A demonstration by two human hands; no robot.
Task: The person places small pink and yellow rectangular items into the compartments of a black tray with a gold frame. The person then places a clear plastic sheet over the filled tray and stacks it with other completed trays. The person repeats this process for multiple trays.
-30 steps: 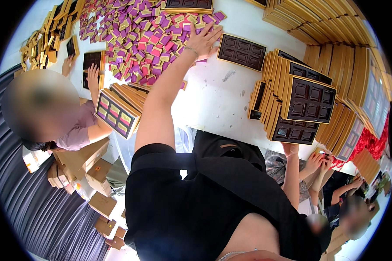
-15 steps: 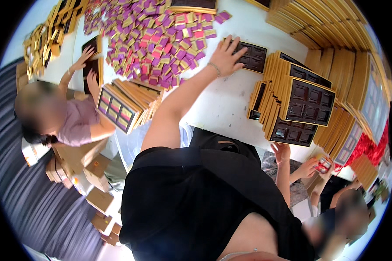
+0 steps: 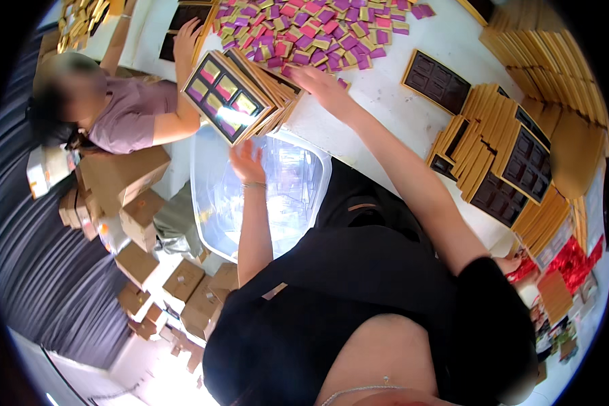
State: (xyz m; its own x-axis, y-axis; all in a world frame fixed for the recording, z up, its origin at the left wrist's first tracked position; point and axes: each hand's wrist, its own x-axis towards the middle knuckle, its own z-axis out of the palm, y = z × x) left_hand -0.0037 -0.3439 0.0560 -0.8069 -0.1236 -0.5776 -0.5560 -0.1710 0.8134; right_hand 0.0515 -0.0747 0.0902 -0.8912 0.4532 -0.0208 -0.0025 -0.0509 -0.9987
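"At the desk's (image 3: 379,88) near edge, what have you logged?"

"Stack of filled boxes (image 3: 240,101), gold-edged, tilted and a little fanned. Front box (image 3: 220,95) faces the wearer: six compartments, purple, pink and gold pieces in them, glare across its lower part."

"Hands?"

"Left hand (image 3: 249,162) palm up just below the stack's lower corner, fingers spread fairly wide. Contact with the box: cannot tell. Bracelet at that wrist."

"And the other?"

"Right hand (image 3: 321,88) reaches across to the far right end of the same stack. Fingers stretched out, close together, not curled round anything I can see. Whether the tips touch box or candy, cannot tell."

"Surroundings?"

"Loose wrapped pieces (image 3: 318,30) spread thickly beyond the stack, purple, pink and gold. Farther right, one dark tray (image 3: 436,81) lying flat, six hollows. Beside that, a slumped pile of dark trays (image 3: 477,149), gold edges showing. Clear plastic bin (image 3: 213,203) below the desk edge, under the left hand."

"Anyone near?"

"Co-worker (image 3: 132,115) at left, lilac top, one hand (image 3: 185,47) beside two more trays (image 3: 183,20). Cardboard boxes (image 3: 139,220) behind, dark pleated curtain (image 3: 20,169) past them. Shiny red material (image 3: 575,260) at far right."
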